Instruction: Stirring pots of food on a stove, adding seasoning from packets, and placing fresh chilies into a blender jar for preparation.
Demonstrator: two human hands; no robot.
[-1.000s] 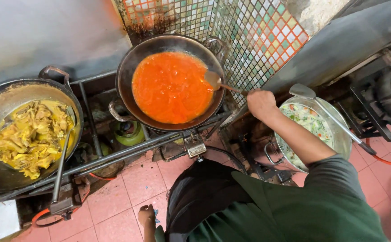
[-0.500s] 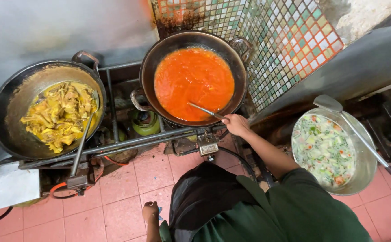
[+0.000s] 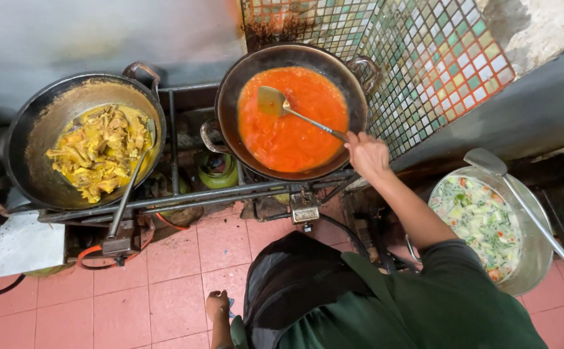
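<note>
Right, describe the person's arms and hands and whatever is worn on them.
Only the right hand shows: bare, with no glove, ring or watch visible. Its forearm is bare too, up to a dark green sleeve that starts near the elbow. The left hand is out of view.

to your left sits a dark wok (image 3: 49,139) full of yellow, chunky food (image 3: 101,148), with a long metal ladle (image 3: 130,184) leaning in it, handle toward you. both woks rest on a black iron burner frame (image 3: 178,197), with a green gas fitting (image 3: 217,169) beneath. at your right stands a metal pot (image 3: 541,252) of pale broth with green and orange vegetable pieces (image 3: 482,220), a ladle (image 3: 528,207) propped across it. behind is a mosaic tile wall (image 3: 437,58); below, pink floor tiles (image 3: 165,291).
</note>
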